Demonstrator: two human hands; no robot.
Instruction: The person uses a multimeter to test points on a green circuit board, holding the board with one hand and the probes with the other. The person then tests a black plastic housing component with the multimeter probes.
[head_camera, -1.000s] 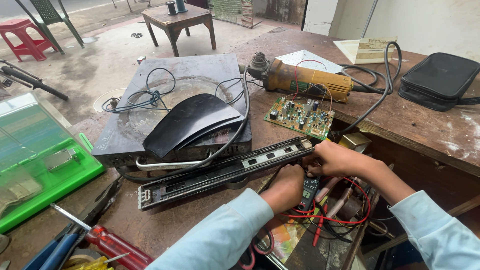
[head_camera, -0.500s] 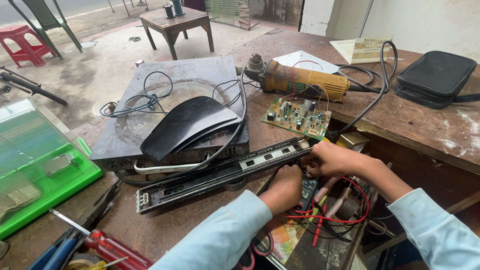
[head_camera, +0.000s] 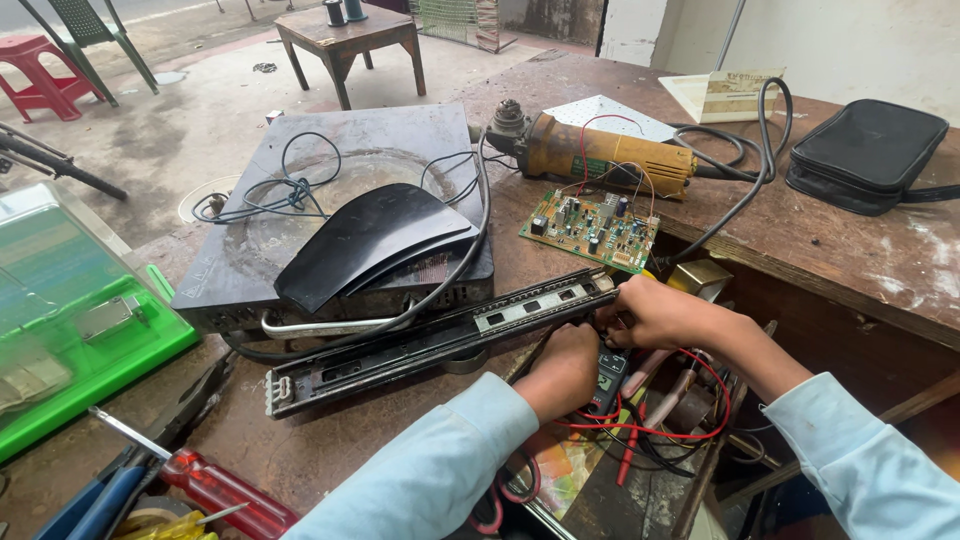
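Note:
Both hands reach into an open drawer at the bench's front edge. My left hand is curled over a small dark meter with red and black leads; how firmly it grips is partly hidden. My right hand has its fingers bent against the near end of a long metal drawer slide lying across the bench. What its fingertips pinch is hidden. A green circuit board with thin wires lies just beyond the slide.
A flat dark cooktop with a black curved cover and cables sits behind the slide. An orange angle grinder, a black pouch, a green parts box and a red-handled screwdriver surround it. A small table stands beyond.
The hands stay in the drawer by the slide's end with only small finger shifts. The view has tilted slightly.

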